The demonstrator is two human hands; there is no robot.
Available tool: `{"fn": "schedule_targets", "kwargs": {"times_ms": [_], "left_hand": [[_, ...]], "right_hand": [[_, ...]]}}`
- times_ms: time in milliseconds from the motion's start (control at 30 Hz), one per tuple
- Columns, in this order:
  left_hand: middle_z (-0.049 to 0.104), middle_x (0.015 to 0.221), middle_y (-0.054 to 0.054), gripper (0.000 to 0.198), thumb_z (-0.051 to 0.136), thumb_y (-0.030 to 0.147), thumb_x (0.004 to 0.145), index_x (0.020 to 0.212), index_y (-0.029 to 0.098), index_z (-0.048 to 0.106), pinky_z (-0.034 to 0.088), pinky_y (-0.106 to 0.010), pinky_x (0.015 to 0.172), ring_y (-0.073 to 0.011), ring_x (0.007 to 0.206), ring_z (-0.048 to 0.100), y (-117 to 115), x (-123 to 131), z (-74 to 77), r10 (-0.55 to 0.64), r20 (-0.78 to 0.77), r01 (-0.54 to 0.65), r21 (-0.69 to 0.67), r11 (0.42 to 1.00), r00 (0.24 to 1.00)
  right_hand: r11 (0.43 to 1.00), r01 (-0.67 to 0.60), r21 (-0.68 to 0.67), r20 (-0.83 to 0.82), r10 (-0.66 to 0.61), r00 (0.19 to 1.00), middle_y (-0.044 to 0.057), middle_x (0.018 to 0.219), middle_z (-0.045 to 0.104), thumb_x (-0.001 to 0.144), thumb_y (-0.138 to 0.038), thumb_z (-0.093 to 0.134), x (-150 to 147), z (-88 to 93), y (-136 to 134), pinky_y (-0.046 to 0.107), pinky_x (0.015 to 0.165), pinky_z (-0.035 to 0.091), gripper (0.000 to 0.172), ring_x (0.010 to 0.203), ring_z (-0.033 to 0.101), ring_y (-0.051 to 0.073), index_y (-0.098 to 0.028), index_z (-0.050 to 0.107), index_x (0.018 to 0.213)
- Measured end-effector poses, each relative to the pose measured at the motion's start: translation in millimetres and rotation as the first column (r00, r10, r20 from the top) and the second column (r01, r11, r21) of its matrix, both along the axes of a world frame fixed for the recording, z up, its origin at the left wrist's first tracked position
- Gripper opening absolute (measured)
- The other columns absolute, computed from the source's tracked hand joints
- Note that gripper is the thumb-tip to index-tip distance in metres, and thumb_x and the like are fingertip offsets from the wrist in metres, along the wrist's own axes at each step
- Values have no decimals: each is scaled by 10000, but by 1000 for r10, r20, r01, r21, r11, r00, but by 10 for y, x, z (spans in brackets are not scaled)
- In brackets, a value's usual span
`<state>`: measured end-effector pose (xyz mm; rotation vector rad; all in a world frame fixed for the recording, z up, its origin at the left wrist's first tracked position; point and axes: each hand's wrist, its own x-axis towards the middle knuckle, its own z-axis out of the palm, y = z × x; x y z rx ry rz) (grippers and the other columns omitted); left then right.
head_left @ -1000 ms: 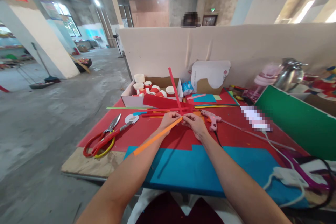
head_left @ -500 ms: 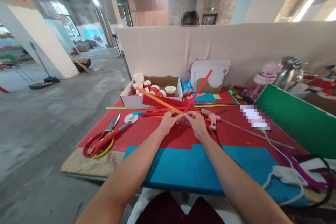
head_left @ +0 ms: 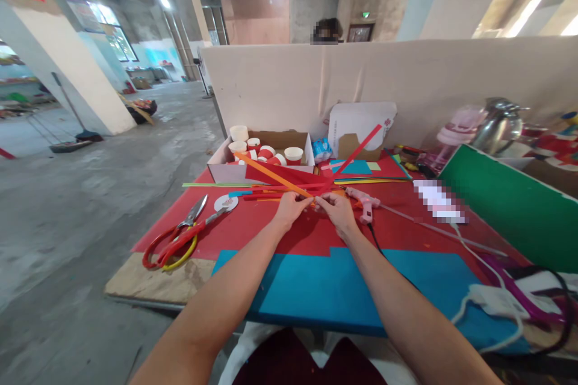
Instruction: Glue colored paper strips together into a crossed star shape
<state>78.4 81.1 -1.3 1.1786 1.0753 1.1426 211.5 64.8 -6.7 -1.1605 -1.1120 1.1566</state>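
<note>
Over the red sheet (head_left: 253, 234), my left hand (head_left: 291, 207) pinches an orange paper strip (head_left: 271, 174) near its lower end. The strip slants up and left, toward the box of cups. My right hand (head_left: 336, 210) is closed close beside it, its fingers at the lower end of a red paper strip (head_left: 356, 156) that slants up and right. The fingertips of both hands nearly meet, and the joint between the strips is partly hidden. More red strips (head_left: 257, 196) lie behind my hands. Just right of my right hand rests a pink glue gun (head_left: 365, 203).
Large red-handled scissors (head_left: 174, 240) lie at left, by a white disc (head_left: 226, 203). A cardboard box (head_left: 230, 173) with several paper cups stands behind. Blue sheets (head_left: 316, 295) cover the front edge. At right are a green board (head_left: 510, 210), a phone (head_left: 438, 201) and cables.
The red strip has swung to the right, leaning lower than before. My fingertips have shifted slightly; the orange strip stays nearly in place.
</note>
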Motion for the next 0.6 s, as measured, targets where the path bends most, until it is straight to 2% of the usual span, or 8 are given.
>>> {"fn": "schedule_targets", "kwargs": {"times_ms": [167,367,500,600], "left_hand": [[610,546,-25,115,671,213,627,638,104,637,389,-215,490,-89,472,493,8,-1,-25,-1,-5,1,-6,1000,1000],[627,575,-39,130,667,227,625,637,100,643,396,-225,514,-103,502,513,28,-12,-60,-37,-15,38,8,999,999],[637,604,-38,116,668,206,606,654,102,649,425,-244,562,-123,550,548,30,-35,-48,-55,18,55,5,998,998],[618,581,-28,135,669,231,612,643,103,635,408,-236,538,-109,523,524,26,-39,-35,-36,0,36,10,999,999]], "right_hand": [[999,-35,-26,-26,35,999,-3,571,638,502,-439,767,-9,-22,8,278,585,502,325,549,590,145,-178,613,622],[999,-38,-31,13,38,999,-10,530,619,511,-449,762,5,-32,11,255,534,481,340,519,576,134,-182,568,596],[995,-77,-59,-21,76,997,-14,540,621,498,-437,771,0,-36,5,260,565,492,352,537,587,130,-175,565,608],[993,-82,-82,-72,76,995,-13,542,625,472,-417,790,-12,-34,6,268,581,503,365,538,598,130,-167,563,609]]}}
